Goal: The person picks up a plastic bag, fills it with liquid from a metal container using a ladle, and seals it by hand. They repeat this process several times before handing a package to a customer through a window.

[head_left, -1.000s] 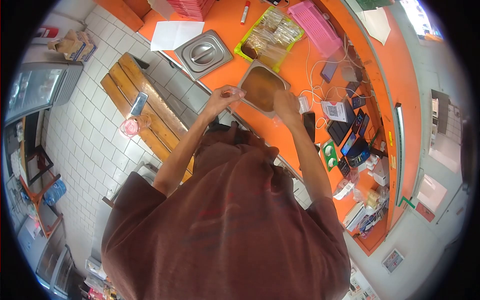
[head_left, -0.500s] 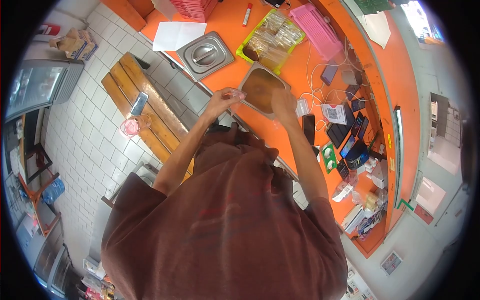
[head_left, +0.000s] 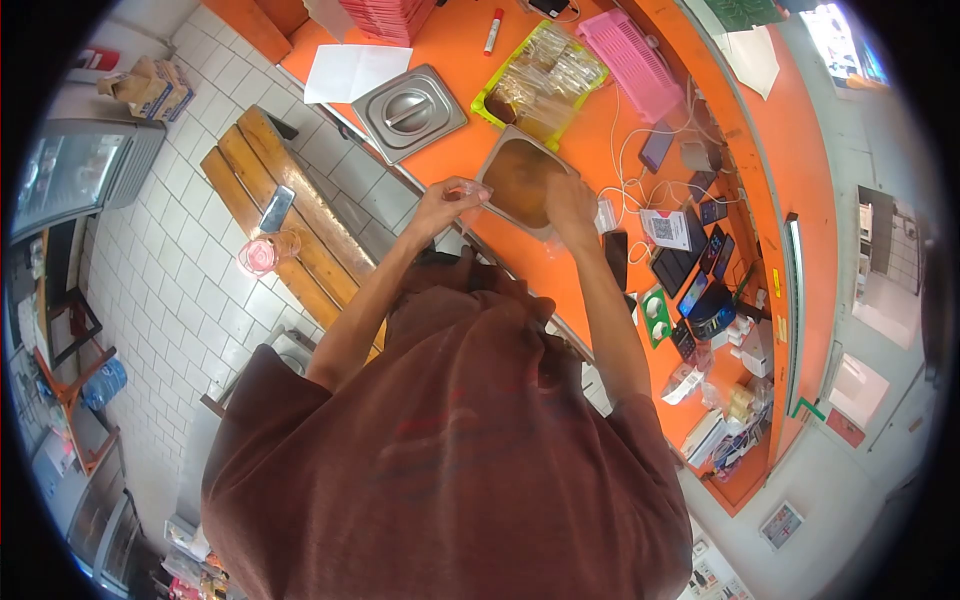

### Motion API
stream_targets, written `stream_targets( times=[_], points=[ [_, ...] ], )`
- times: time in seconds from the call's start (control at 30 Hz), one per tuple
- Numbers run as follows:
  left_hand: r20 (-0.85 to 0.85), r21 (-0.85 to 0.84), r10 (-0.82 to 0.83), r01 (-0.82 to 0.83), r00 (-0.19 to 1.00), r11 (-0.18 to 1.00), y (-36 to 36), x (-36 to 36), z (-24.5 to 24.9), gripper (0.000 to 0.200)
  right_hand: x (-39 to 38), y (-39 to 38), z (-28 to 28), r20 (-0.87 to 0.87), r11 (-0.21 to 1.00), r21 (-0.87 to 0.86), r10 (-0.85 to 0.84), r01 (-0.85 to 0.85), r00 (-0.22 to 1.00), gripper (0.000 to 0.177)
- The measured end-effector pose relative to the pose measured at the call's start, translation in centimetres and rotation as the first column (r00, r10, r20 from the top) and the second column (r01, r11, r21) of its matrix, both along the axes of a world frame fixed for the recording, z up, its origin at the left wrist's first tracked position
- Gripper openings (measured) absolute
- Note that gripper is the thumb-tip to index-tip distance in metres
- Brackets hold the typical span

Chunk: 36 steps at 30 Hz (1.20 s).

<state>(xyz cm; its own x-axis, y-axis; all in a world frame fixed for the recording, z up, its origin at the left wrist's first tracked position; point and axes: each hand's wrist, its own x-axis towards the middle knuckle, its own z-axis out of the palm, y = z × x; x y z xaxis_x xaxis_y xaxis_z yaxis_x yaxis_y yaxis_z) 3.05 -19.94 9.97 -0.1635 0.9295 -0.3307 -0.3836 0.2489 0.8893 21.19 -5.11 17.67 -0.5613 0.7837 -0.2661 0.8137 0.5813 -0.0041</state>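
My left hand [head_left: 450,206] is closed at the near left corner of a metal pan, pinching a small clear plastic bag [head_left: 466,190]. In the pan [head_left: 493,152] lies a brown sauce or liquid [head_left: 520,178]. My right hand [head_left: 571,208] is curled shut over the pan's right side; its fingertips and whatever they hold are hidden. Just beyond the pan is a yellow-green basket [head_left: 552,142] with several clear packets [head_left: 553,62] in it. A steel lid [head_left: 410,115] with a recessed handle rests to the left.
On the orange counter [head_left: 555,275] are a pink basket [head_left: 635,65], a red marker [head_left: 494,32], white paper [head_left: 355,75] and a black phone [head_left: 616,260]. White cables, several phones and a QR code card [head_left: 667,230] crowd the right. A wooden bench [head_left: 300,225] stands left.
My right hand has shifted very slightly at the pan's right side. My left hand keeps its pinch on the plastic bag, and the view has moved a little.
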Motion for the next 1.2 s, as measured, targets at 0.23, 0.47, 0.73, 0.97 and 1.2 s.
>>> stream_targets(
  times=[0.23,0.47,0.73,0.97,1.2],
  points=[
    [0.005,0.001,-0.026,0.026,1.000,1.000,0.1,-0.3,-0.1,0.029,-0.1,-2.1,-0.5,-0.006,0.997,-0.047,0.066,-0.066,0.998,0.021],
    [-0.024,0.022,-0.012,0.013,1.000,1.000,0.4,-0.5,-0.3,0.033,-1.1,-0.2,-1.1,-0.155,0.996,0.070,0.062,-0.052,0.986,0.023],
    [-0.069,-0.011,-0.020,0.019,0.997,1.000,0.7,-0.7,-0.1,0.034,1.1,-1.0,1.0,0.093,0.983,-0.146,0.128,-0.113,0.987,0.021],
    [-0.126,0.048,-0.072,0.079,0.989,0.996,2.4,-1.1,1.2,0.036,0.5,0.2,-2.1,-0.136,0.986,0.140,0.109,-0.090,0.985,0.023],
    [-0.214,0.004,-0.113,0.117,0.970,0.993,3.6,-2.1,0.7,0.036,3.5,-2.6,-0.5,-0.054,0.971,-0.039,0.235,-0.237,0.971,0.023]
  ],
)
